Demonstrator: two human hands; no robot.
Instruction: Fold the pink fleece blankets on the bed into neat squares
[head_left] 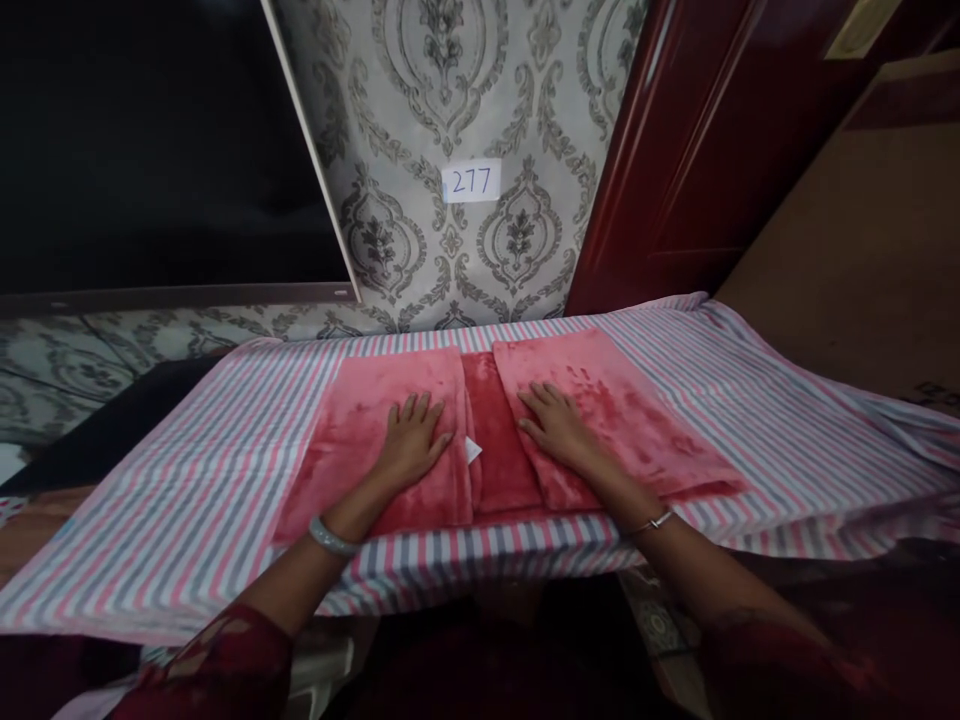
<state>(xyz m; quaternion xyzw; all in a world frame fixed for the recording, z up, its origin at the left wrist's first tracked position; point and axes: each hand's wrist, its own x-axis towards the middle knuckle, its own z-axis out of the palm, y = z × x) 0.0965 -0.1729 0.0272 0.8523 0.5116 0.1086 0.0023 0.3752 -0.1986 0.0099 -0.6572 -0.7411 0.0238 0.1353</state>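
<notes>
A pink plush cloth [510,455], velvety like a blanket or towel, lies with both sides folded inward, leaving a darker red strip between the two flaps. On the left flap rests my left hand [411,440], flat with its fingers spread. My right hand [556,428] presses flat on the right flap near its inner edge, fingers apart. Neither hand grips anything. A small white tag [472,450] sticks out from the left flap's inner edge. Darker smudges in the pile mark both flaps.
A striped sheet [217,470] covers the table beneath. Behind are a dark television screen [165,150], patterned wallpaper with a paper label [471,181] reading 277, and a dark red door [675,150]. A large cardboard box [862,230] stands at the right.
</notes>
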